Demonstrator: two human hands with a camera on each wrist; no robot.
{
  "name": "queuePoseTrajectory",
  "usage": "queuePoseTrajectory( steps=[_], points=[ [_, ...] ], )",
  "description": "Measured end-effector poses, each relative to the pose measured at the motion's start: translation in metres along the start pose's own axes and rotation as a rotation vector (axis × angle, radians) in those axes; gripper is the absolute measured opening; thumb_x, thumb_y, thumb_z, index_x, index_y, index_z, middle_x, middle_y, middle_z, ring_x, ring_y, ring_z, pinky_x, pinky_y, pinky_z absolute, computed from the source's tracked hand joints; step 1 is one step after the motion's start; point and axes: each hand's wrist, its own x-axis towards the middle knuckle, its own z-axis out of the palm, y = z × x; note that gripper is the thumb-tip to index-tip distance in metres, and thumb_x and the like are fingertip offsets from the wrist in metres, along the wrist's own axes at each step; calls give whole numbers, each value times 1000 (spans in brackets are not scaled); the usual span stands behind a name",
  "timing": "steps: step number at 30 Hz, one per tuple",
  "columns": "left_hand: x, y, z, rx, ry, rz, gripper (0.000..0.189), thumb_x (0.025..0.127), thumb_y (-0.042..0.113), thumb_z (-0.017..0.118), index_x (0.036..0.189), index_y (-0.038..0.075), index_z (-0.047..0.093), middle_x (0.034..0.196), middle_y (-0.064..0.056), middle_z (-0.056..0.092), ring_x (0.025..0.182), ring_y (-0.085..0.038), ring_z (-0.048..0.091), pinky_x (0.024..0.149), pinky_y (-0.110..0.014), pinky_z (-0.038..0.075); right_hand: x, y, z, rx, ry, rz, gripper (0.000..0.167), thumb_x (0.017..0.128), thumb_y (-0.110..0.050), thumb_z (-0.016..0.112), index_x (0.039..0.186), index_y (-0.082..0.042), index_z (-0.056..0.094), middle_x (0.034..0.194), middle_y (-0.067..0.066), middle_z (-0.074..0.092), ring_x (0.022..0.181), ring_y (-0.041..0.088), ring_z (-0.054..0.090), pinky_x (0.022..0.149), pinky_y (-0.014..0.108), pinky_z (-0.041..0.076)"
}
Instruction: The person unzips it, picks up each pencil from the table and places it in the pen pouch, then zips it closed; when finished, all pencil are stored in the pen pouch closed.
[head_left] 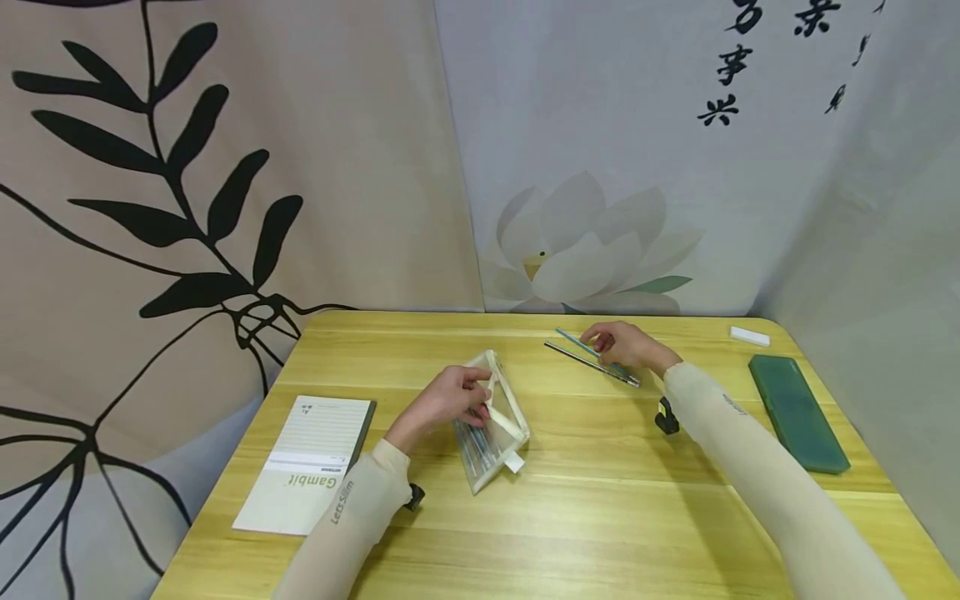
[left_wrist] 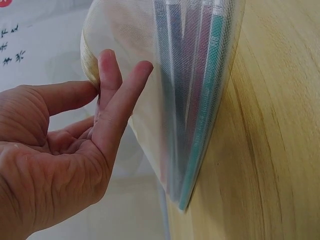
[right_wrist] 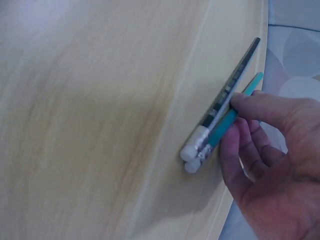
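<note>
My left hand (head_left: pixel 450 396) pinches the cream-coloured edge of a see-through mesh pencil case (head_left: pixel 480 477), thumb against fingers. In the left wrist view, several pencils (left_wrist: pixel 200 75) in dark, reddish and teal tones show through the mesh. At the back of the table, my right hand (head_left: pixel 626 346) pinches a teal pencil (right_wrist: pixel 224 126) between thumb and fingers. Close alongside it lies a dark pencil (right_wrist: pixel 232 82) with printed marks. Both of these pencils have white erasers at their near ends. The fingers of the left hand partly cover the pencil case in the head view.
A white lined notebook (head_left: pixel 292 492) lies on the table at the left. On the right are a dark green flat case (head_left: pixel 798 412) and a small white block (head_left: pixel 750 336). Printed curtains (head_left: pixel 360 167) hang behind the table's far edge.
</note>
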Motion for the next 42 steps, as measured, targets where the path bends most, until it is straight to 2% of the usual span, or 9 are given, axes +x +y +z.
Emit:
queuePoseTrajectory(
  steps=[7,15,22,25,29,32,35,39,42],
  points=[
    [2,-2,0,2,-9,0,57,107,7,58,159,-5,40,107,-18,68,84,-21,74,84,-45,70,0,1,-5,71,-52,22,50,99,4,63,147,-10,59,122,24,61,70,19,51,59,30,47],
    [2,-1,0,8,-23,9,57,107,7,58,159,-5,40,120,-27,66,87,-23,74,83,-44,70,5,-2,-12,52,-99,37,52,96,7,63,146,-10,61,117,22,62,71,19,51,58,30,45],
    [1,1,0,5,-18,3,57,107,6,58,159,-5,40,119,-27,66,86,-23,75,82,-43,70,10,-5,-13,-1,-92,45,52,93,5,64,141,-12,65,114,19,67,61,16,48,53,26,41],
    [1,1,-1,3,-12,-3,56,107,6,58,159,-5,40,117,-26,67,85,-22,74,82,-43,70,10,-5,-12,-18,-84,44,51,92,5,65,140,-13,66,113,18,69,65,18,53,52,27,43],
    [1,1,0,6,-9,-6,57,107,7,59,159,-4,40,112,-22,67,85,-21,74,83,-44,70,8,-4,-10,-52,-48,35,49,91,3,67,138,-13,68,113,16,72,77,22,62,58,28,48],
    [1,1,1,7,-10,-3,57,107,7,58,160,-4,40,113,-22,67,85,-21,74,83,-44,70,6,-3,-8,-76,-13,25,48,91,1,69,136,-15,70,113,14,74,91,22,67,67,29,53],
    [1,0,1,8,-16,1,57,107,7,58,160,-4,40,116,-25,66,85,-21,74,83,-43,70,4,-3,-5,-96,8,18,47,92,0,71,135,-19,71,111,10,75,99,22,69,75,31,55],
    [1,0,0,14,-17,5,57,107,7,58,160,-4,40,119,-26,66,85,-21,74,82,-42,70,1,-7,-2,-128,23,0,47,92,-2,74,135,-22,71,108,7,75,99,22,70,80,34,57],
    [2,0,0,16,-16,2,56,107,8,58,159,-4,40,115,-23,68,85,-21,74,82,-43,70,-3,-13,-2,-144,25,-29,47,92,-2,75,135,-21,71,106,7,76,99,22,70,78,33,57]
  ],
)
